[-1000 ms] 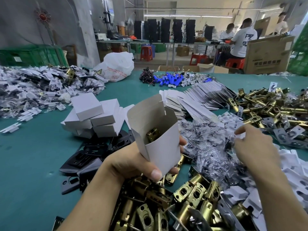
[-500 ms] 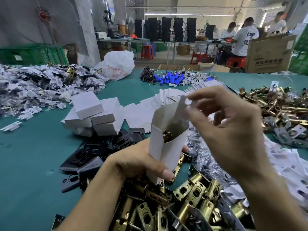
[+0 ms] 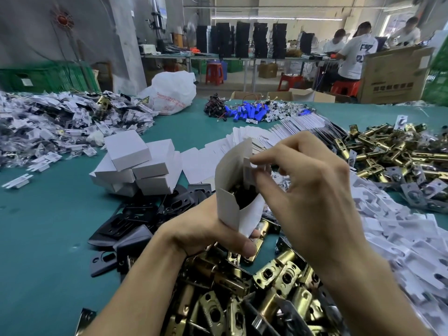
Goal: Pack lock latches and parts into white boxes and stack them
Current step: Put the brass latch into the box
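My left hand [image 3: 206, 229] grips an open white box [image 3: 231, 197] by its lower end, mouth tilted up. Its inside looks dark and the contents are hard to make out. My right hand [image 3: 308, 190] pinches a small white plastic part [image 3: 249, 172] at the mouth of the box, partly inside it. Brass lock latches [image 3: 242, 292] lie heaped under both hands. A pile of shut white boxes [image 3: 138, 166] stands to the left on the green table [image 3: 48, 238].
Black plates [image 3: 135, 221] lie left of my left wrist. White plastic parts [image 3: 400, 238] spread on the right, more brass latches [image 3: 388, 151] behind them. Flat box blanks [image 3: 254, 137], bagged parts [image 3: 48, 127], blue cylinders [image 3: 247, 111] and a white bag [image 3: 172, 93] lie farther back. People work at the rear.
My right hand came from the pile of white parts on the right to the mouth of the box, carrying a white part and lowering it in. The left hand kept holding the box.
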`<action>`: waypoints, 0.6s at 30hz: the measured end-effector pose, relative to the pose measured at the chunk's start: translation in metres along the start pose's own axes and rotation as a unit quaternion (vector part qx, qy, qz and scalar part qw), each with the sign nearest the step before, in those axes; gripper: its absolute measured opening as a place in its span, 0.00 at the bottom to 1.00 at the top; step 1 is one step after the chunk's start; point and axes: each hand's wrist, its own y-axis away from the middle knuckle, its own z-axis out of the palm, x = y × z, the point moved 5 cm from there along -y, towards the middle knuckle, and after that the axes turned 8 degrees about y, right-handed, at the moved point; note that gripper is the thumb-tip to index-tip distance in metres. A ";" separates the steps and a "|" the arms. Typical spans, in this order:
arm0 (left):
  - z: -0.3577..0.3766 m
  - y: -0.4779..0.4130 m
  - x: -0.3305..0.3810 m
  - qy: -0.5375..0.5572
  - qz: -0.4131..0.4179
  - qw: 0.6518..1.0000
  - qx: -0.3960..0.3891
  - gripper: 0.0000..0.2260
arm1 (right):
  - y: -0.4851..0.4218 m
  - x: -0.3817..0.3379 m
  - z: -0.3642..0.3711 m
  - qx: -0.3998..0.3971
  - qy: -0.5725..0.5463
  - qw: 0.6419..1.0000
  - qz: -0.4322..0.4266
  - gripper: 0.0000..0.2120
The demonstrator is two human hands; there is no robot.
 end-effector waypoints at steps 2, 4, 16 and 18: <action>0.002 0.001 0.002 0.014 -0.002 1.000 -0.008 0.28 | 0.001 0.007 0.005 -0.041 0.026 0.998 0.034 0.07; 0.006 0.001 0.005 0.025 0.002 0.999 -0.032 0.26 | 0.001 0.015 0.012 -0.108 0.035 0.991 0.071 0.14; -0.008 -0.002 0.004 0.183 0.029 0.981 0.056 0.27 | 0.004 0.050 0.027 -0.096 -0.107 0.971 0.190 0.08; -0.012 0.000 0.006 0.220 0.042 0.973 0.052 0.28 | 0.013 0.060 0.046 -0.217 -0.049 0.955 0.198 0.08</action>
